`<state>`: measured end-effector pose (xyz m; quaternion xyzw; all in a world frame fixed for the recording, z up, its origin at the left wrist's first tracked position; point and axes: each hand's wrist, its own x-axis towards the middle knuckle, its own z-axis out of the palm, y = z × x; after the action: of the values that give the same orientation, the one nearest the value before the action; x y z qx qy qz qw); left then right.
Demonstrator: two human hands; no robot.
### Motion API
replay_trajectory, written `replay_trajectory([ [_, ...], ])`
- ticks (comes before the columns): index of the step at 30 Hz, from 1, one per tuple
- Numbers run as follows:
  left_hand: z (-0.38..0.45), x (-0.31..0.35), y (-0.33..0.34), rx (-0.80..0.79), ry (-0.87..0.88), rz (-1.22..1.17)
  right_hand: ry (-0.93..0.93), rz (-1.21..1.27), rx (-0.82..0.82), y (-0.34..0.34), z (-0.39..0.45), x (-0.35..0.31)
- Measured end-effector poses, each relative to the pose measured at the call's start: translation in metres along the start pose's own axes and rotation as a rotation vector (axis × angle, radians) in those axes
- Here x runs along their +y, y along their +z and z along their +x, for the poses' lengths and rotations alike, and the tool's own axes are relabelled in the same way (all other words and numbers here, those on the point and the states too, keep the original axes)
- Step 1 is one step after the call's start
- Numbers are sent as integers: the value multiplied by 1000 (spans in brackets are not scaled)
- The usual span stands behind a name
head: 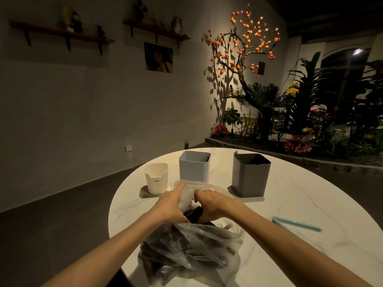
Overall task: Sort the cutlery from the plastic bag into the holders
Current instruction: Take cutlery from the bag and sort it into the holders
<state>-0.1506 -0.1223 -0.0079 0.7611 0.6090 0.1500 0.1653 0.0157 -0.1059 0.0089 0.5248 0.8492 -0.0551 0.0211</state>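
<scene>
Opening step: left hand and right hand both grip crinkled clear plastic bag mouth; next, draw dark cutlery toward holders at 12 o'clock.

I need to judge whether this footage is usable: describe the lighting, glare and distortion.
Head view: dim room, with a warm spotlight on the orange-fruited tree casting branch shadows on the wall; the white table is moderately lit; wide-angle bending at the edges; the plastic bag shows soft sheen and its dark contents are indistinct.

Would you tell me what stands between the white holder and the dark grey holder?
The light blue-grey holder stands between them, slightly farther back, in the head view.
</scene>
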Motion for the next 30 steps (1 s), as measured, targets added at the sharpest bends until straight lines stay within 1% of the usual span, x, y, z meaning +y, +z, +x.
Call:
replay_trajectory([
  [3, -1, -2, 0, -21, -28, 6, -63, -60, 15, 5, -2, -2],
  [6, -1, -4, -2, -42, -11, 12, -127, -98, 7, 14, -2, -5],
  [9, -2, -6, -5, -80, -11, 17, -132, -188, -25, 20, -4, -8],
  [10, -2, -6, -7, -90, -17, 11, -150, -227, -5, 20, -5, -8],
  [12, -2, -4, -16, -98, -9, -16, -204, -326, 85, 16, -9, -8],
  [14, -3, 0, -27, -110, 10, -55, -243, -425, 144, 8, -11, -7],
  [21, -2, 19, -57, -229, 24, -180, -208, -765, 160, -51, -25, -9],
  [25, 7, 25, -63, -173, 6, -313, -173, -860, 146, -89, -44, 0],
  [30, 14, 28, -62, -67, -68, -499, -77, -837, 161, -117, -70, 39],
])
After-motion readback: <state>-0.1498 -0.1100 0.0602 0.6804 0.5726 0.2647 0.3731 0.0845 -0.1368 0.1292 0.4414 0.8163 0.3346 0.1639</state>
